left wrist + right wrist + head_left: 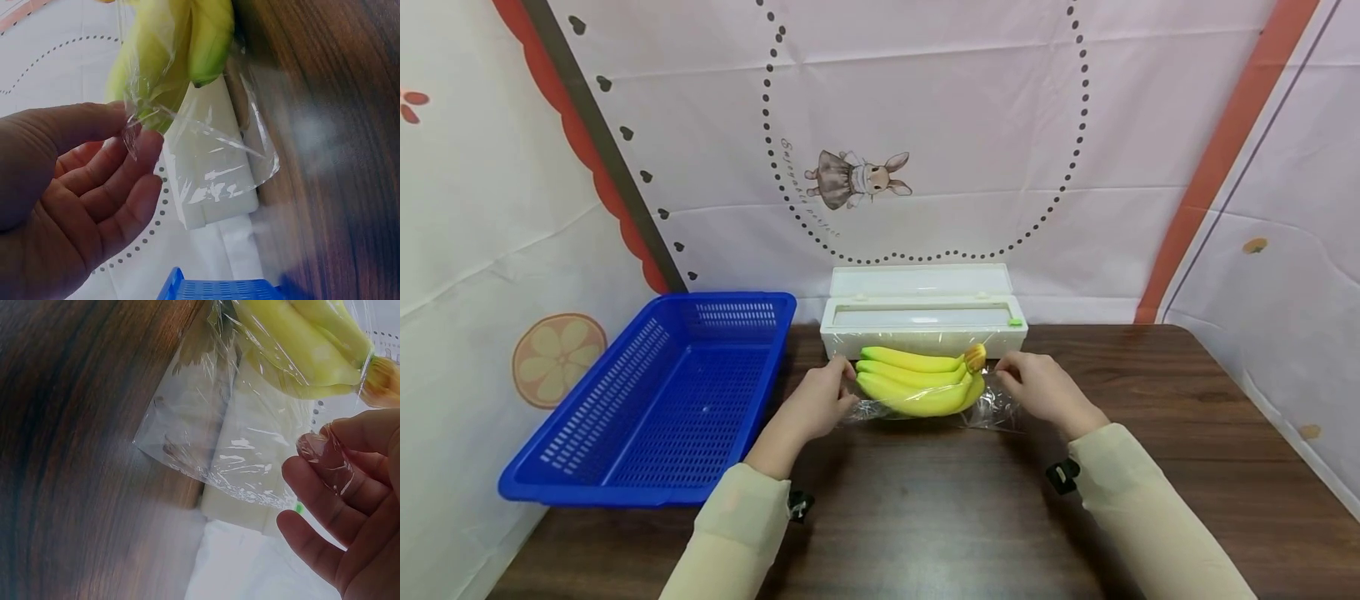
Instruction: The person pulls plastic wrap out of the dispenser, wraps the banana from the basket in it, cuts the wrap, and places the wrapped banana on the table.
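A bunch of yellow bananas [917,382] with green tips lies on clear plastic wrap [996,407], its stem end pointing right. At the left end of the bunch, my left hand [822,397] pinches an edge of the wrap between thumb and fingers; the left wrist view shows the film [212,150] hanging loose past the banana tips. My right hand [1042,390] pinches the wrap beside the stem, and more film [206,437] spreads below it in the right wrist view. Neither hand visibly grips the fruit itself.
Behind the bananas stands a white wrap dispenser [922,340] with its lid raised and a green slider [1015,322] at its right end. A blue perforated basket [752,417] sits on the left of the dark wooden table [940,517]. Printed cloth [985,133] hangs behind.
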A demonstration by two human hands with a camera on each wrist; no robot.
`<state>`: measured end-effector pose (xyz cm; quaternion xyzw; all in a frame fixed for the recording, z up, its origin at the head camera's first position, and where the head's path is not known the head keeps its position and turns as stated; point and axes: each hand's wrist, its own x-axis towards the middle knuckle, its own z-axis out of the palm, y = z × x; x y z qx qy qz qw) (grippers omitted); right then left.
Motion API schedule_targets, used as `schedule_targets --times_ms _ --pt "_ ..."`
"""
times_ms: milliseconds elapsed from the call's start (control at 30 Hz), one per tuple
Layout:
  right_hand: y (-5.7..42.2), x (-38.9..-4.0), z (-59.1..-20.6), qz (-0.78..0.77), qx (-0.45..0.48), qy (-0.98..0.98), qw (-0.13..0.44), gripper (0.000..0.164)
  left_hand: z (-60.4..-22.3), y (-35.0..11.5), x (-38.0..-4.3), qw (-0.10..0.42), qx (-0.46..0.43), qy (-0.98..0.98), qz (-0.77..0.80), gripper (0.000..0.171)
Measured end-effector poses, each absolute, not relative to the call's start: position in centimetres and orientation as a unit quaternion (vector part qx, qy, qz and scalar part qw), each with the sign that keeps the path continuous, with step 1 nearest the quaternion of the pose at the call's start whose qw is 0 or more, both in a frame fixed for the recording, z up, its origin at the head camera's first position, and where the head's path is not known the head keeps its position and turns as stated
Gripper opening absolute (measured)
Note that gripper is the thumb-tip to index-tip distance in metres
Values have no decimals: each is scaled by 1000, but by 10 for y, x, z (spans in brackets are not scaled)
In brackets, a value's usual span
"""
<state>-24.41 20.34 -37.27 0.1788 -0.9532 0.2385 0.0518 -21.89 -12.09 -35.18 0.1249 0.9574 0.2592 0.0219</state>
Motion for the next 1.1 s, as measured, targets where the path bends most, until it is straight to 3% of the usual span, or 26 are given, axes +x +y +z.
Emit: schedule_targets --times_ms 133,267,500,667,867,933,1100 --pt "204 -246 -372 237 180 -953 56 15 -347 -123 -220 2 139 955 262 16" --pt "204 -246 -371 238 179 -953 61 15 -343 -124 -224 -50 164 953 251 7" --pt "203 -245 -373 247 165 -954 42 18 -347 -122 -235 -94 168 956 223 4" --pt "202 -243 -374 247 166 -954 38 18 -351 -121 -234 -85 162 947 264 12" --pt "201 -244 -374 246 165 -954 45 18 -347 -124 -221 -18 151 947 283 44" --pt "201 -244 -374 246 163 -954 43 18 -345 -124 -219 0 147 952 269 42" --pt "202 -245 -373 248 161 -954 38 18 -343 -126 -222 4 152 951 268 16"
